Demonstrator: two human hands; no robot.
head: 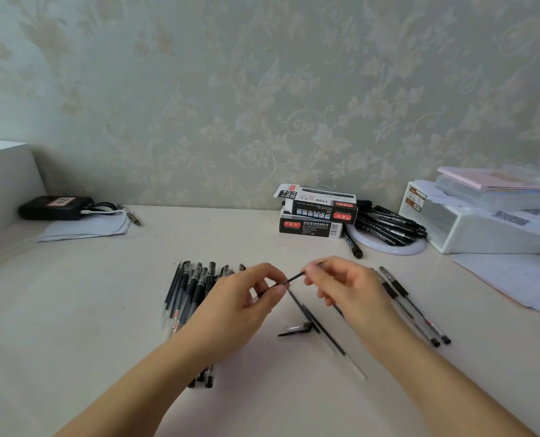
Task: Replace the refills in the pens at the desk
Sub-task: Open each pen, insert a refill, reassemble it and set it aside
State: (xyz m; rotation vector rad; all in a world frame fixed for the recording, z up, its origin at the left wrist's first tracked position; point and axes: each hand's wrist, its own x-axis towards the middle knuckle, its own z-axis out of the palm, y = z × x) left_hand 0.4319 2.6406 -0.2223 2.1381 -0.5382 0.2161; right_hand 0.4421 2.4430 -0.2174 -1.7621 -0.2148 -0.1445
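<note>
Left hand (246,298) fingers pinch pen (264,291), right hand (344,285) fingers pinch refill (295,276) above worktop (73,310). Mid-swap; which way refill travels, cannot tell. Next: keep refill in line with barrel.

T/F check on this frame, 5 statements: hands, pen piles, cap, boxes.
1. Both hands, left hand and right hand, pinch one thin black refill between them. True.
2. The pen cap lies on the desk in front of the hands. True.
3. The pile of pens lies right of the right hand. False: it lies under and behind the left hand; only a few pens lie to the right.
4. The pen boxes stand by the wall. True.
5. The black pouch sits on the right. False: far left.
</note>
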